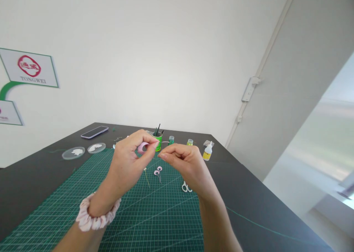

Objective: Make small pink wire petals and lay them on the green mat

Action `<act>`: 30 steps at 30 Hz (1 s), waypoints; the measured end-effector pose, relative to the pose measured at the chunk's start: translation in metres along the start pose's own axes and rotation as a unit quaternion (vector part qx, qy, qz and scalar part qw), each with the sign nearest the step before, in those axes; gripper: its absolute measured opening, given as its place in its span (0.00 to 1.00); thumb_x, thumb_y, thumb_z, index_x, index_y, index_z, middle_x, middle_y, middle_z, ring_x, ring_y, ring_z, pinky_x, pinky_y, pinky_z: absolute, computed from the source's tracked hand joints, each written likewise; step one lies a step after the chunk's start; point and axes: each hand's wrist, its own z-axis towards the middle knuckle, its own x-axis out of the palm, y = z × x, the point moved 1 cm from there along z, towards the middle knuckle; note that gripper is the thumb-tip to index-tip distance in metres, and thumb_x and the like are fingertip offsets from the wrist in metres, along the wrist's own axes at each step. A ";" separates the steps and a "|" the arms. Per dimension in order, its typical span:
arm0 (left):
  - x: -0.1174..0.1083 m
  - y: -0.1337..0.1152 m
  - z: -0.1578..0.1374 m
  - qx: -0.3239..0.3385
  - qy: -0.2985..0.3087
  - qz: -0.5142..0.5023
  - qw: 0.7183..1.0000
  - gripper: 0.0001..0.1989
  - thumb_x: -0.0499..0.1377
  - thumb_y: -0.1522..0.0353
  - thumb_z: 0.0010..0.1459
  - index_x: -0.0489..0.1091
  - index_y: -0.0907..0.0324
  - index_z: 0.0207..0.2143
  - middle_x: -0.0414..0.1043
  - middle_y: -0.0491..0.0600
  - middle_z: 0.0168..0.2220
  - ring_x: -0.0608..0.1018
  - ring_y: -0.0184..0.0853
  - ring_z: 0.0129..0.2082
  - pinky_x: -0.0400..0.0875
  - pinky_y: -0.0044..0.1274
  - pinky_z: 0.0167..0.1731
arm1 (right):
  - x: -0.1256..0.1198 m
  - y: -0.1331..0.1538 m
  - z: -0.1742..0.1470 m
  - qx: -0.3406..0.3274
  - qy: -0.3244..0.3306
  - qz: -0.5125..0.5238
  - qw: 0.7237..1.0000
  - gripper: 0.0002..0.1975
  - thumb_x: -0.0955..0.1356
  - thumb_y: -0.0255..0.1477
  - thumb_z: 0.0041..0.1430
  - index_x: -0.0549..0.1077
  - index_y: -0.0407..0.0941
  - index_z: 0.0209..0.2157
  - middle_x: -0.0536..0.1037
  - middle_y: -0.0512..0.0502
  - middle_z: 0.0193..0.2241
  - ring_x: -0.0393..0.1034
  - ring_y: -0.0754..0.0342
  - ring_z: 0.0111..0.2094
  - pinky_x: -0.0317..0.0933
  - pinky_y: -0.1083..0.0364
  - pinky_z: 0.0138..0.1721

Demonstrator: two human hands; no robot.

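Observation:
My left hand (132,154), with a pale scrunchie (96,217) on its wrist, is closed in a pinch on a curled pink strip (142,148). Close to its fingertips, a small gap apart, my right hand (184,159) is pinched too; whatever it may hold is too small to make out. Below the hands, two small pale-pink loop pieces on thin stems (157,173) lie on the green cutting mat (155,215). A thin yellowish stem (146,177) with a light tip lies beside them. White-handled scissors (185,187) are partly hidden behind my right hand.
A bright green pot (158,145) with dark tools stands behind the hands. Right of it are a green jar (171,140), a yellow-green jar (190,142) and a yellow-labelled glue bottle (207,152). Two shallow dishes (66,155) with white pieces and a phone (94,132) lie left.

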 end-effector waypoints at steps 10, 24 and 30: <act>-0.001 0.002 -0.001 0.070 0.038 0.050 0.996 0.08 0.54 0.72 0.61 0.69 0.59 0.29 0.72 0.45 0.26 0.72 0.30 0.28 0.67 0.23 0.31 | 0.000 0.012 -0.012 -0.082 -0.065 -0.158 0.982 0.11 0.64 0.26 0.62 0.74 0.42 0.27 0.62 0.56 0.17 0.51 0.63 0.19 0.46 0.58 0.21; -0.001 -0.004 0.001 0.071 0.156 -0.014 0.985 0.09 0.54 0.72 0.60 0.69 0.57 0.27 0.68 0.42 0.22 0.68 0.28 0.25 0.64 0.22 0.29 | -0.016 0.006 -0.006 -0.061 -0.087 -0.150 0.983 0.10 0.66 0.29 0.58 0.75 0.43 0.25 0.66 0.53 0.18 0.50 0.61 0.20 0.48 0.56 0.22; -0.001 -0.004 -0.001 0.027 0.161 -0.067 0.984 0.08 0.55 0.72 0.59 0.70 0.58 0.27 0.70 0.43 0.24 0.70 0.28 0.25 0.65 0.22 0.28 | -0.018 -0.002 0.002 -0.011 -0.043 -0.039 0.998 0.10 0.68 0.32 0.55 0.76 0.44 0.24 0.68 0.51 0.19 0.53 0.59 0.22 0.49 0.57 0.22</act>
